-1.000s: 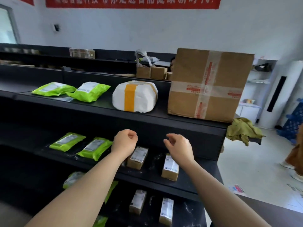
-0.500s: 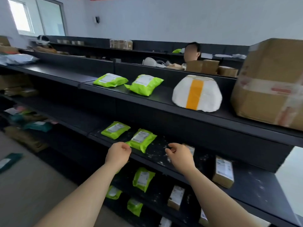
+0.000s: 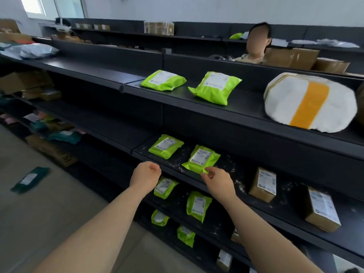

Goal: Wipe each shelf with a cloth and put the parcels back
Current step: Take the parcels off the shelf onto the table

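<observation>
Head view: L hand is holding nothing, fingers curled; R hand is curling at corner of green parcel by front edge of shelf, grip unclear. Weak pinch is risking parcel dropping off.

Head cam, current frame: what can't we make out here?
Head view only:
- Right hand: its knuckles hide whether it pinches the bright green plastic mailer on the dusty black metal shelf.
- White shipping labels: blurred, unreadable.
- Brown object beside the white wrapped bundle with the orange tape band: cut off by the right edge.
- Wiping cloth: nowhere in view.
</observation>
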Demonstrator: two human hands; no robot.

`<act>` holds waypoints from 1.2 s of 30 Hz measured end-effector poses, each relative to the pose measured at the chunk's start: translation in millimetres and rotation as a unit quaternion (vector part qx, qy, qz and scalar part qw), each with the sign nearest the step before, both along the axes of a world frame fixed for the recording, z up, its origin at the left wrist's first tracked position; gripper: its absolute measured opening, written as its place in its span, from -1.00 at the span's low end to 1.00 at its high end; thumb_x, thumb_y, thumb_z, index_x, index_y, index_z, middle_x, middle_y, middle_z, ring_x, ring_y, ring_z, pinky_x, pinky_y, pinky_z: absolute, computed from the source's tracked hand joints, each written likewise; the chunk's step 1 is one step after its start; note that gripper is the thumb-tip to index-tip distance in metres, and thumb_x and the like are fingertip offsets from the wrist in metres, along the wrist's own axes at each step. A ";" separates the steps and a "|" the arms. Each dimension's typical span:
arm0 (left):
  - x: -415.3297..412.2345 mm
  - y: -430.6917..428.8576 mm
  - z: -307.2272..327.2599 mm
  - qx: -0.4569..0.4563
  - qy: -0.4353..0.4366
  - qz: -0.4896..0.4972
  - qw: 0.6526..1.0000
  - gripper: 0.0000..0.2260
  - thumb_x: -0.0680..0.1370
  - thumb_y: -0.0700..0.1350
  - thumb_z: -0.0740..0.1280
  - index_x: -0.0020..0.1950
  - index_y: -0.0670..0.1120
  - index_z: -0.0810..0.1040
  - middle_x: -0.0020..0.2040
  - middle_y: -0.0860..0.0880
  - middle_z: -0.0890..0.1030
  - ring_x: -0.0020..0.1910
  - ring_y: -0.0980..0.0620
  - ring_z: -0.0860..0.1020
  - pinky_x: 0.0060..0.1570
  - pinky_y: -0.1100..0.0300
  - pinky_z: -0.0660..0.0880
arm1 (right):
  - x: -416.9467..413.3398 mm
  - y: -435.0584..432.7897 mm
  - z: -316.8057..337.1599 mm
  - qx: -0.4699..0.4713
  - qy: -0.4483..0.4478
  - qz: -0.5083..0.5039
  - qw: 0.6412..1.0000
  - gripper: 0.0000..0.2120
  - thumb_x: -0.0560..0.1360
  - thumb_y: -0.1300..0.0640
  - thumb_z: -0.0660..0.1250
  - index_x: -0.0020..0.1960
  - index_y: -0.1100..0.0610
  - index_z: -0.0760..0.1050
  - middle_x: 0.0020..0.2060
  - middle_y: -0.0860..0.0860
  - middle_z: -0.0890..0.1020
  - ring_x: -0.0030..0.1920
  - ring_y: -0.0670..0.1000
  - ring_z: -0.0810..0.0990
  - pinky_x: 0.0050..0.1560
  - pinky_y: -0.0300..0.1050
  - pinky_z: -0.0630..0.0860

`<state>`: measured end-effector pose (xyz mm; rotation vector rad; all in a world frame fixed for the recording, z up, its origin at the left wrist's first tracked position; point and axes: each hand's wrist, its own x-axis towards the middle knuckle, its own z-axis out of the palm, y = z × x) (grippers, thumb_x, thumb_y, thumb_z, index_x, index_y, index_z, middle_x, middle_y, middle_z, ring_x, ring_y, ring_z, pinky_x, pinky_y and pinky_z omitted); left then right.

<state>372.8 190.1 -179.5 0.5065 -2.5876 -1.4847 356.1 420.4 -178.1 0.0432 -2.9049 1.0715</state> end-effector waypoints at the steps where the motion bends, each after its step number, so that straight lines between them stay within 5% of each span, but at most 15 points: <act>1: -5.5 -3.8 -4.6 0.005 -0.004 -0.002 1.000 -0.88 0.54 -0.07 0.30 0.01 0.02 0.62 -0.01 0.06 0.62 -0.05 0.00 0.62 0.03 -0.01 0.59 | -5.7 -3.9 -4.1 -0.002 -0.007 -0.004 1.000 -0.62 0.57 -0.06 0.25 0.32 0.08 0.49 0.02 0.03 0.67 0.03 0.03 0.61 0.00 -0.07 0.55; 6: -43.7 -14.2 -25.0 0.028 -0.022 0.002 0.999 -0.95 0.52 -0.10 0.35 -0.09 0.06 0.57 -0.03 0.03 0.63 -0.05 -0.02 0.61 0.09 -0.02 0.56 | -46.0 -18.7 -27.9 0.001 -0.038 -0.014 0.999 -0.62 0.56 -0.07 0.26 0.33 0.04 0.50 0.08 0.02 0.65 0.08 0.06 0.61 0.04 -0.05 0.55; 11: -96.1 -15.1 -42.7 0.013 -0.045 -0.001 0.999 -0.84 0.53 -0.12 0.33 0.09 -0.05 0.58 -0.13 0.07 0.56 -0.10 0.02 0.56 0.02 0.13 0.52 | -97.5 -23.8 -49.7 0.008 -0.057 -0.024 0.998 -0.60 0.56 -0.11 0.24 0.35 0.00 0.45 0.26 0.07 0.51 0.11 0.09 0.57 0.01 -0.06 0.53; 18: -160.0 -22.7 -60.1 -0.023 -0.051 -0.015 0.998 -0.71 0.53 -0.14 0.35 0.24 -0.13 0.54 0.20 -0.11 0.56 0.16 -0.05 0.54 0.11 0.16 0.42 | -164.7 -34.0 -74.2 0.056 -0.084 -0.043 0.994 -0.53 0.56 -0.09 0.25 0.43 0.00 0.36 0.37 0.13 0.33 0.35 0.17 0.34 0.26 0.04 0.43; 24: -203.9 -35.0 -81.1 -0.083 -0.089 -0.031 0.992 -0.66 0.53 -0.11 0.37 0.30 -0.10 0.50 0.18 -0.11 0.54 0.07 -0.07 0.56 -0.01 0.16 0.47 | -203.6 -43.6 -91.1 0.087 -0.145 -0.075 0.983 -0.38 0.53 -0.20 0.24 0.51 -0.01 0.20 0.44 0.17 0.22 0.42 0.22 0.23 0.36 0.13 0.33; 29: -240.7 -45.6 -91.1 -0.168 -0.104 -0.058 0.979 -0.60 0.51 -0.01 0.37 0.32 -0.09 0.47 0.19 -0.18 0.48 0.12 -0.19 0.52 0.09 -0.07 0.53 | -221.7 -53.1 -99.4 0.082 -0.174 -0.118 0.974 -0.30 0.49 -0.22 0.29 0.53 -0.03 0.13 0.45 0.20 0.17 0.43 0.23 0.19 0.37 0.11 0.30; 36: -297.7 -62.6 -104.0 -0.270 -0.148 -0.122 0.944 -0.31 0.51 0.17 0.33 0.53 -0.08 0.17 0.47 -0.17 0.24 0.42 -0.19 0.26 0.35 -0.05 0.33 | -245.9 -76.9 -111.2 0.079 -0.211 -0.194 0.955 -0.22 0.43 -0.27 0.35 0.51 -0.06 0.11 0.42 0.20 0.16 0.42 0.25 0.19 0.36 0.12 0.31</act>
